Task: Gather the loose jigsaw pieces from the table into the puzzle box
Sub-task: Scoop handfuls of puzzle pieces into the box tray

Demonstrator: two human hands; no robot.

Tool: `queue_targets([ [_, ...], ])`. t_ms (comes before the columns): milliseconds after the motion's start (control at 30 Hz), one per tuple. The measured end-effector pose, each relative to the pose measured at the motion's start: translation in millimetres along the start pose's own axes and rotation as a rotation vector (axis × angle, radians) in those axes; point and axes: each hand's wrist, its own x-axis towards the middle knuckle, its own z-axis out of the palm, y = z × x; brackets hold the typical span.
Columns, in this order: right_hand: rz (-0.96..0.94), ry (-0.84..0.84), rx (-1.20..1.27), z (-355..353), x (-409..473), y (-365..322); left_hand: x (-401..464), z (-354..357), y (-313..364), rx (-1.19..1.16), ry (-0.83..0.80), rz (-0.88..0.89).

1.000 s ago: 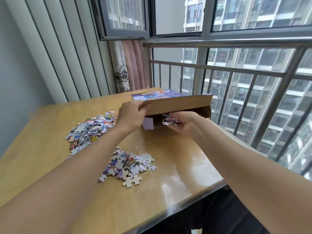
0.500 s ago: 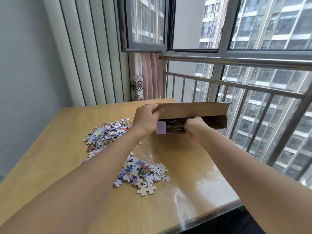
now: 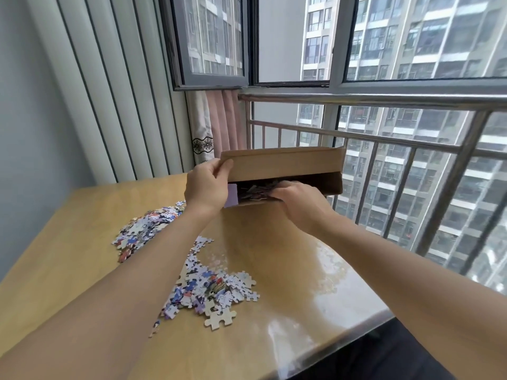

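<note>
2 piles point(image 3: 211, 289) on table; 1 box point(image 3: 285, 163), L hand point(image 3: 205, 185) grips flap; R hand point(image 3: 299, 200) unclear.

The table point(image 3: 82, 275) is a light wooden surface with a glossy transparent cover; its near right edge shows a clear rounded rim. Behind the table's far edge stands a wall of pale vertical ribbed panels point(image 3: 115, 105). To the right of these panels, beyond the table's far corner, hangs a pink curtain point(image 3: 223, 119) with a white strip bearing a dark floral motif. Above the curtain is a grey-framed window point(image 3: 211, 42). Along the table's right side runs a metal railing point(image 3: 384, 141) with vertical bars and a round top rail. High-rise apartment buildings point(image 3: 411, 37) are visible beyond the railing.
</note>
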Motion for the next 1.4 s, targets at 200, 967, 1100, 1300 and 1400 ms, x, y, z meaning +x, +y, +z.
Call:
queue_targets([
  [200, -0.024, 0.163, 0.165, 4, -4, -2, -1, -3, 5, -0.068, 0.014, -0.008],
  [967, 0.111, -0.241, 0.440, 15, -11, -34, -56, 15, -56, 0.052, -0.310, -0.118],
  [1100, 0.107, -0.572, 0.488, 2, -21, -70, -62, -1, -57, 0.067, -0.412, -0.108],
  [1300, 0.152, -0.873, 0.151, 8, -37, -122, -92, -68, -71, 0.328, -0.527, 0.047],
  [1400, 0.209, -0.825, 0.195, 20, -30, -143, -117, -97, -87, 0.389, -0.637, 0.116],
])
